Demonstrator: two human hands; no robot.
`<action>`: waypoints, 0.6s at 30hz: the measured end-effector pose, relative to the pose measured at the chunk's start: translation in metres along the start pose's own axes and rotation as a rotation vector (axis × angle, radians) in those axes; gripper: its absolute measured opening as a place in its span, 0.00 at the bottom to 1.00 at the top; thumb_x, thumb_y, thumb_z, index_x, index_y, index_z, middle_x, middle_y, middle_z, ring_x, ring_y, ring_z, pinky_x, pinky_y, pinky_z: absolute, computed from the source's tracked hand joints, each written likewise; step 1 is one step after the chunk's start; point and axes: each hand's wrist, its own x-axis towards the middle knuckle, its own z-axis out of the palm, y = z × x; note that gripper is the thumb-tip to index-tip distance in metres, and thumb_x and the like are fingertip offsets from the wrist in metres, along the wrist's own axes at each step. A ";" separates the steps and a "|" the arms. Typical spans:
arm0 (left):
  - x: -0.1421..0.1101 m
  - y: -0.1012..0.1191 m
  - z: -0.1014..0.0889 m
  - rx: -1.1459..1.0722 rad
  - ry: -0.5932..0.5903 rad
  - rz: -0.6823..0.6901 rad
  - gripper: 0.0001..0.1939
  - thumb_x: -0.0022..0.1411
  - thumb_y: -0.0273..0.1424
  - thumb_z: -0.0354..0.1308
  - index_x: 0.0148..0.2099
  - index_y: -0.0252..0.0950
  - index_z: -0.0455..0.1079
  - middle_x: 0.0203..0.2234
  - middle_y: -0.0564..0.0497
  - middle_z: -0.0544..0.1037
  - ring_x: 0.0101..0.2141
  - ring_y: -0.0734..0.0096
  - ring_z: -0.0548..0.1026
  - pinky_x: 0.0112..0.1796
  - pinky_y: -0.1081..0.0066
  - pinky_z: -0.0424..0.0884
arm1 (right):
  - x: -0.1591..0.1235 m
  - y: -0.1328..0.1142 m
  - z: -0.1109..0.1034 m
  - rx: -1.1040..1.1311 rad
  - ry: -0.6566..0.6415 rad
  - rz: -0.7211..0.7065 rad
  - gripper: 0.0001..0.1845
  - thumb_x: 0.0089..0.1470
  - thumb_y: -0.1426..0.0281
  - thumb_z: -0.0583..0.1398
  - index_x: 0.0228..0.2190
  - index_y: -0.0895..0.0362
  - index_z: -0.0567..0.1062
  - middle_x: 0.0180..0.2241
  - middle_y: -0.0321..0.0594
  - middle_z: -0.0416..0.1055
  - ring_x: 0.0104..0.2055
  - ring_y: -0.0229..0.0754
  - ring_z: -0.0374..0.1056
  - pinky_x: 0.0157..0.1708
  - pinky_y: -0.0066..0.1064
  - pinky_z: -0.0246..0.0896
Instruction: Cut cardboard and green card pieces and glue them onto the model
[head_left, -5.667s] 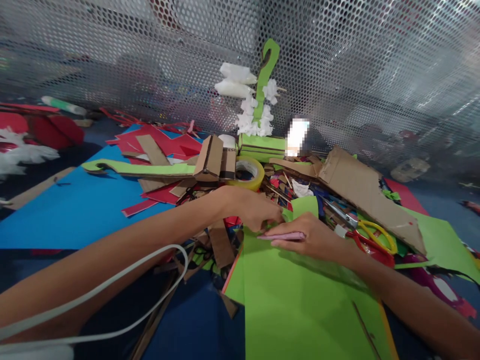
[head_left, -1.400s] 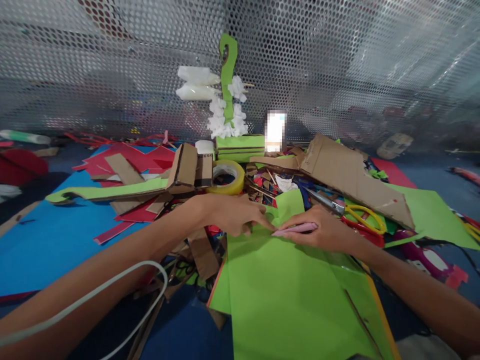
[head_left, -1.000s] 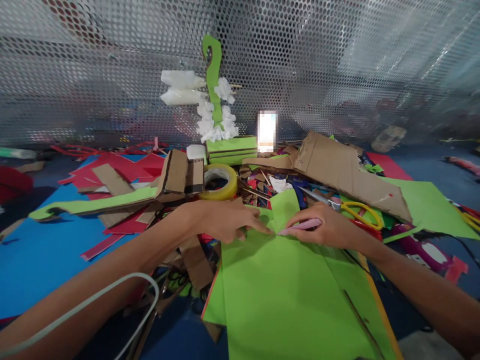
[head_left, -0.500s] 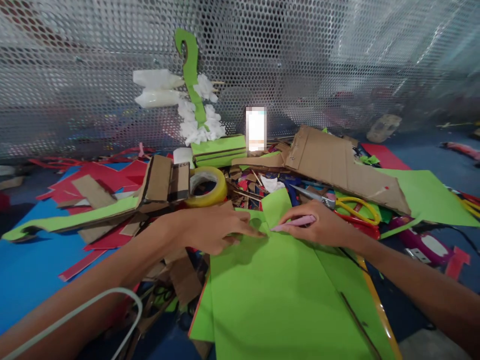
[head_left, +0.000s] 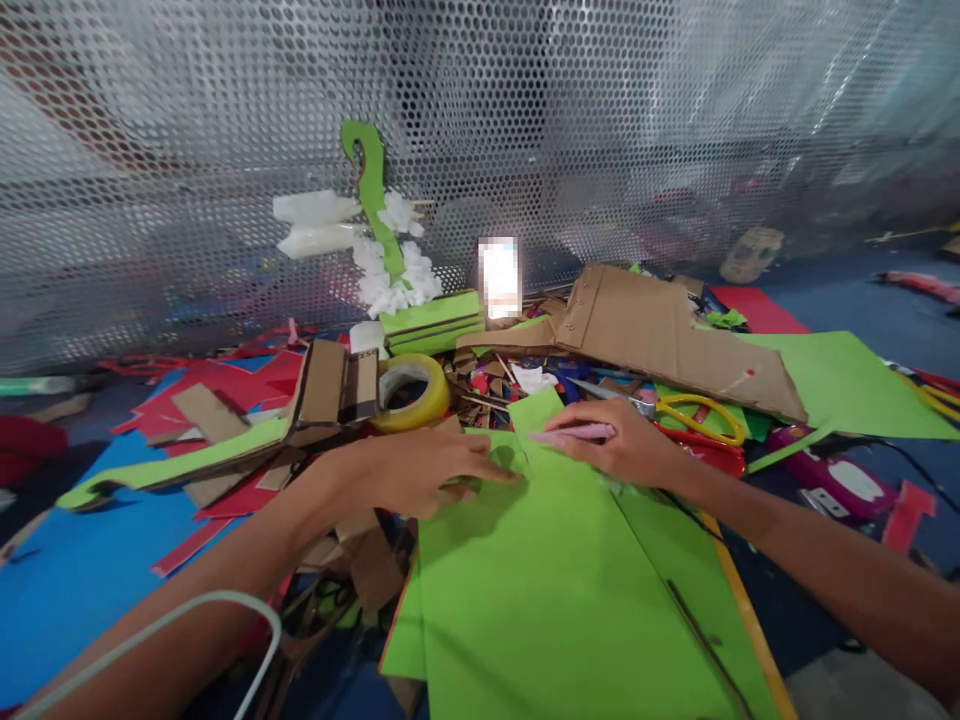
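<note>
My right hand (head_left: pixel 630 440) grips a slim pink pen (head_left: pixel 581 432), its tip pointing left above the top of a bright green sheet (head_left: pixel 517 590). On the sheet's upper left lies my left hand (head_left: pixel 427 465), palm down, index finger stretched toward the pen tip. A small green piece of paper (head_left: pixel 535 405) juts up at the sheet's top edge, between the two hands. More green sheets (head_left: pixel 660 540) show underneath. Just beyond my right hand are scissors with yellow handles (head_left: pixel 709 415), partly hidden by it.
A yellow tape roll (head_left: pixel 420 395) and a green-topped cardboard piece (head_left: pixel 195 450) lie left. Behind are a cardboard sheet (head_left: pixel 652 320), paper scraps and a green swan-neck shape (head_left: pixel 371 190) with white tufts. A purple glue gun or similar tool (head_left: pixel 832 475) lies right. Perforated metal (head_left: pixel 600 130) stands behind.
The pen has lifted and shifted slightly up and left in my right hand. My left hand stays on the sheet. The view has tilted up a little.
</note>
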 end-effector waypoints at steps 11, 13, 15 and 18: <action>0.006 0.019 0.023 0.079 0.210 -0.317 0.26 0.65 0.27 0.60 0.64 0.40 0.67 0.49 0.41 0.74 0.51 0.51 0.73 0.48 0.61 0.69 | 0.002 0.015 0.010 -0.274 0.056 -0.259 0.16 0.65 0.71 0.61 0.52 0.52 0.78 0.44 0.46 0.80 0.46 0.49 0.75 0.48 0.39 0.67; 0.008 0.025 0.023 0.073 0.230 -0.382 0.23 0.63 0.27 0.59 0.60 0.36 0.68 0.46 0.40 0.75 0.47 0.52 0.75 0.46 0.60 0.70 | 0.001 0.010 0.012 -0.231 0.029 -0.271 0.17 0.63 0.75 0.62 0.52 0.51 0.79 0.46 0.45 0.80 0.48 0.49 0.75 0.49 0.40 0.67; 0.010 0.027 0.024 0.033 0.269 -0.400 0.19 0.63 0.29 0.59 0.56 0.34 0.68 0.44 0.40 0.76 0.44 0.53 0.76 0.45 0.61 0.70 | 0.000 0.008 0.015 -0.183 0.000 -0.294 0.21 0.60 0.80 0.60 0.51 0.50 0.79 0.47 0.44 0.80 0.50 0.48 0.74 0.51 0.40 0.67; 0.013 0.026 0.031 -0.055 0.395 -0.390 0.16 0.66 0.38 0.58 0.51 0.34 0.69 0.45 0.41 0.76 0.45 0.55 0.75 0.46 0.62 0.70 | 0.000 0.009 0.017 -0.126 -0.007 -0.337 0.26 0.57 0.85 0.58 0.50 0.50 0.79 0.50 0.44 0.79 0.52 0.48 0.74 0.52 0.40 0.67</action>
